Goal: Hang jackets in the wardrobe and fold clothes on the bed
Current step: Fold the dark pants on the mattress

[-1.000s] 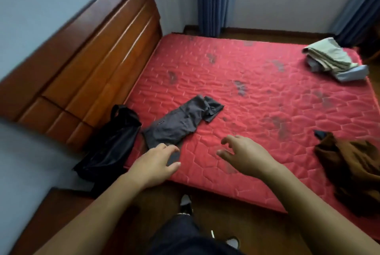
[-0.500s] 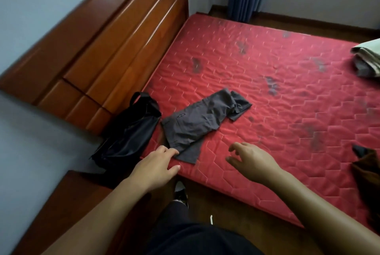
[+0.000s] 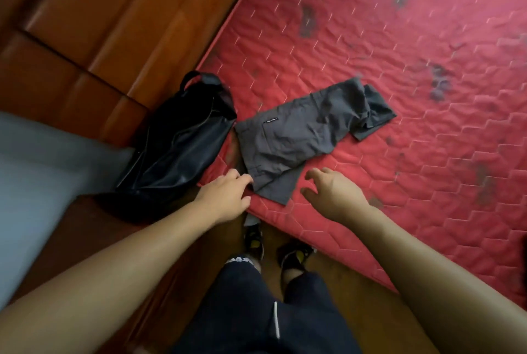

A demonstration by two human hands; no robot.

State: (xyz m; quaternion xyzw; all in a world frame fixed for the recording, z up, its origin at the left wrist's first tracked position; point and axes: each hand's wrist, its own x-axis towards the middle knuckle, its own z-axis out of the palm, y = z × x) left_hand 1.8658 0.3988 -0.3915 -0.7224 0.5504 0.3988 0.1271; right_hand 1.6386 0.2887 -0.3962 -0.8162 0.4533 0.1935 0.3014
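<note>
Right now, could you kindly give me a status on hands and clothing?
Left hand open at near edge of crumpled grey fabric garment. Right hand open, hovering beside. Black leather bag alongside.

i see a black bag [image 3: 176, 151] slumped at centre left, handle up. a grey wall [image 3: 31, 171] fills the left edge. brown wooden floor [image 3: 350, 285] and dark shoes [image 3: 253, 241] sit at lower centre.

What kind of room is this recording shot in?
Most likely a bedroom. A red quilted mattress runs along a wooden headboard. A grey garment lies spread on the mattress, and a black bag sits at its corner by the headboard.
</note>
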